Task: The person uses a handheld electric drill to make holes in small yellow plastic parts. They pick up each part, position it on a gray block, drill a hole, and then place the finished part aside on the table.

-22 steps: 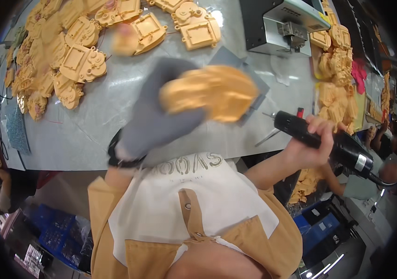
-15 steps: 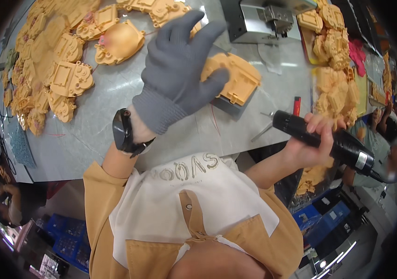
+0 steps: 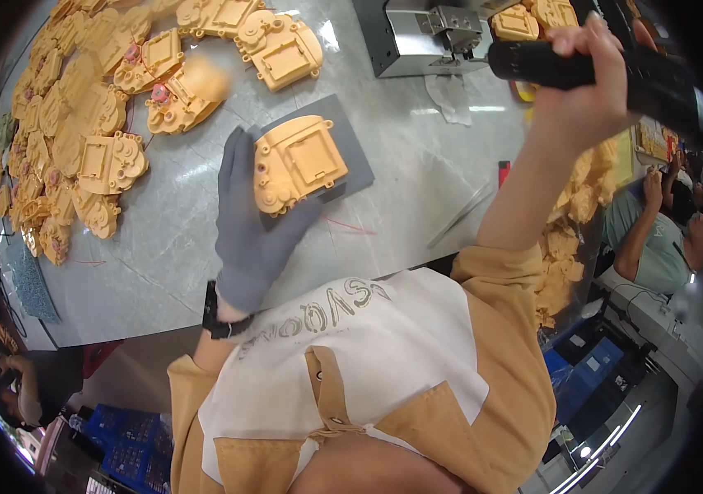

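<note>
- Here we steady an orange plastic housing (image 3: 298, 165) with our gloved left hand (image 3: 254, 230); the housing lies face up on the dark grey mat (image 3: 353, 152), and our fingers lie spread and flat against its near-left edge rather than wrapped round it.
- Our right hand (image 3: 586, 90) is closed fully around the black electric screwdriver (image 3: 607, 70), raised well to the right of the mat; the tool's tip is not in view.
- With only a flat palm bracing it, we judge the housing could skate or turn on the mat when the tool presses down, and the bit could slip off onto our glove.
- Left of the mat, the heap of orange housings (image 3: 79, 140) lies loose on the grey worktable (image 3: 417, 206); a careless sweep of our forearm could knock some off the edge.
- Right of the mat, thin tweezers (image 3: 460, 216) lie loose and could be brushed away.
- Containers: blue crates (image 3: 133, 453) sit under the table, below the mat, and we cannot tell what they hold; a grey metal machine (image 3: 429, 37) stands beyond the mat.
</note>
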The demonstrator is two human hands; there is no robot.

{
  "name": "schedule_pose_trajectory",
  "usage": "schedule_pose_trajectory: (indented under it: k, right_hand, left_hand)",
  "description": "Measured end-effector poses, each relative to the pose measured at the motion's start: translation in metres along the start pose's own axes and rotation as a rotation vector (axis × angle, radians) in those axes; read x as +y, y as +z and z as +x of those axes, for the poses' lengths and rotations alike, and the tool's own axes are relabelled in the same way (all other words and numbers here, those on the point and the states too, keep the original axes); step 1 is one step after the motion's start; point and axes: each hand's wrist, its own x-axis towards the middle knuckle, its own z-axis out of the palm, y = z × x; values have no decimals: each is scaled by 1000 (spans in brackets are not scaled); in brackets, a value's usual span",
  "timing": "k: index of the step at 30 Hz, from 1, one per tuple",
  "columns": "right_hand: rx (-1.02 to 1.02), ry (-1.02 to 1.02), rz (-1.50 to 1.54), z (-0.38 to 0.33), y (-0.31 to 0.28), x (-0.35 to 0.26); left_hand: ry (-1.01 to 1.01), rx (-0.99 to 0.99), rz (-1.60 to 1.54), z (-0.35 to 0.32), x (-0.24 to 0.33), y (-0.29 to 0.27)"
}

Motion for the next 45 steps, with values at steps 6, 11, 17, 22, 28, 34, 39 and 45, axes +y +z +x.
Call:
schedule_pose_trajectory:
  k: [6,11,17,22,28,34,39,45]
  right_hand:
    - [-27,-25,-237,-10,50,15]
    - [-136,94,-60,-61,24,-11]
    - [-59,-118,-92,-19,37,-10]
    - [-35,-92,-173,-3,40,25]
    - [-160,59,-254,-20,40,13]
    - [-390,137,183,-105,47,-48]
    - [-375,221,318,-115,53,-56]
    - [-384,256,262,-116,52,-50]
  left_hand:
    - [166,-30,150,-2,-14,-11]
    - [285,-58,186,13,-23,-11]
    - [436,-79,254,26,-21,4]
    - [472,-44,259,30,-22,3]
    - [399,-82,212,28,-25,1]
    - [398,-51,131,35,-28,3]
    - [392,-58,124,31,-28,2]
    - [363,-114,102,31,-30,0]
